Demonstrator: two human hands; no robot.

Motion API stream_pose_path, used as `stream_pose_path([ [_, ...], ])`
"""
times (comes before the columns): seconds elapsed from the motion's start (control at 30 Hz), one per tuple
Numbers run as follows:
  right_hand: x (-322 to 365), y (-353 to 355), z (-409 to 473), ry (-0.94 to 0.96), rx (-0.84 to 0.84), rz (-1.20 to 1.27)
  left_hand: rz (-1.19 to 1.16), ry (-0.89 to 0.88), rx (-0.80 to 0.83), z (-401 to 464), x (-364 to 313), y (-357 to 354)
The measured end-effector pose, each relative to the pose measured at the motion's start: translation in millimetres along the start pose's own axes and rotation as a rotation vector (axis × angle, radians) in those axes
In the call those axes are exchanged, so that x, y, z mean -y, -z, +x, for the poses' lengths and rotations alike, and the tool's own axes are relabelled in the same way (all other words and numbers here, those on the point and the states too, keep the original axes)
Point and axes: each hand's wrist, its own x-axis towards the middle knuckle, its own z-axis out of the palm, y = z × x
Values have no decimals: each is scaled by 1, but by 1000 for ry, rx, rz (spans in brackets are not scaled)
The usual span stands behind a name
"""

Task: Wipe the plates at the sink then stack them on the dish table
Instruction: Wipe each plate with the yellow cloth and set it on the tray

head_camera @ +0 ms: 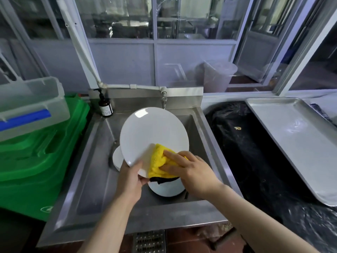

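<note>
Tilting up over the steel sink [204, 136], a round glossy white plate [151, 136] is gripped at its lower rim by the left hand [130, 179], thumb curled over the front edge. Its near face is being pressed by a fluffy yellow cloth [158, 161] with a dark underside, pinned flat under the straight fingers of the right hand [189, 170], so nothing's really clenched there, just pushed. Right below both hands, more white plates [164, 189] are lying in the basin, and another stack's edge [117, 158] can be seen just left of the left hand. Past the plate, a brown pump bottle [105, 105] is stood on the sink's back ledge. Off to the right of the right hand, a shallow brushed-metal tray [295, 143] is laid on crinkly black plastic sheeting [246, 152]. Left of the left hand, moulded green crates [36, 161] are topped by a clear plastic tub [31, 99].
</note>
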Motion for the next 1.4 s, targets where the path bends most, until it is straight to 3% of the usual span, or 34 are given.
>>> stream_pose_path([
  [0.27,-25,47,42,-309,-264,-163,70,-164,147,3,-49,-21],
  [0.47,18,53,58,40,-310,-186,52,-144,85,-7,-78,-53],
  [0.57,14,70,63,95,-301,-210,67,-177,86,-8,-88,-61],
  [0.63,4,86,68,24,-324,-248,119,-239,123,-10,-92,-60],
  [0.8,-26,125,87,-379,-379,-259,272,-364,220,-19,-101,-60],
  [0.93,-35,146,105,-471,-442,-238,319,-399,227,-25,-105,-63],
  [1.13,-26,146,114,-439,-475,-214,361,-517,199,-30,-110,-70],
  [1.4,13,143,124,-290,-439,102,510,-625,226,-32,-125,-79],
])
